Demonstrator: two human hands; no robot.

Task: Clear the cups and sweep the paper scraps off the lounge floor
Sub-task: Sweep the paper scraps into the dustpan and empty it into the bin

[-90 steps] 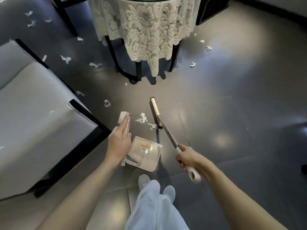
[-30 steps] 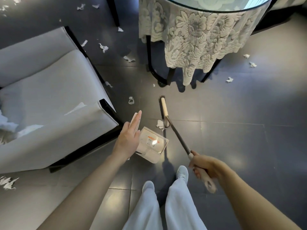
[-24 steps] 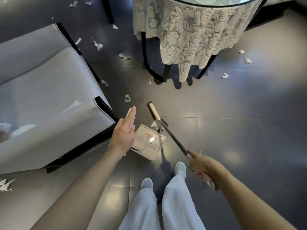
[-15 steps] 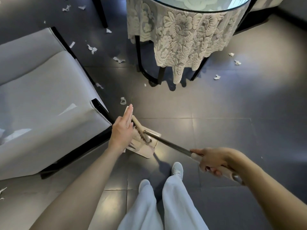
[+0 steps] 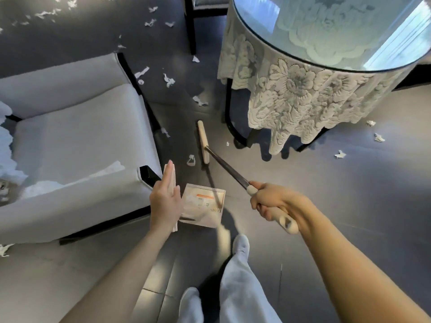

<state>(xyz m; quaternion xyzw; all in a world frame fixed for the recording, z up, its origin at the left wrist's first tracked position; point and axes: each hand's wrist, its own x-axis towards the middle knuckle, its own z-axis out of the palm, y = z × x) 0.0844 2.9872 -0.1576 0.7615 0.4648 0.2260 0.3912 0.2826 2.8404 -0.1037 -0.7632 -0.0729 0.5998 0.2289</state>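
Observation:
My left hand (image 5: 165, 199) holds the upright white handle of the dustpan (image 5: 203, 209), fingers straight along it, thumb on the pan side. The pan rests on the dark floor beside the armchair. My right hand (image 5: 272, 203) grips the broom's pale handle end. The dark shaft runs forward to the broom head (image 5: 203, 142), which sits on the floor ahead of the pan. One paper scrap (image 5: 191, 160) lies just left of the head. More scraps (image 5: 168, 79) are scattered further back and others (image 5: 340, 154) to the right of the table. No cups are in view.
A grey armchair (image 5: 77, 141) fills the left, with torn paper on its seat. A round glass table with a lace cloth (image 5: 298, 94) stands ahead on the right, its black legs close to the broom head. My feet are just behind the dustpan.
The broom head was in the dustpan half a second ago; it now lies out on the floor ahead, beside a scrap. My left hand still holds the pan by the chair.

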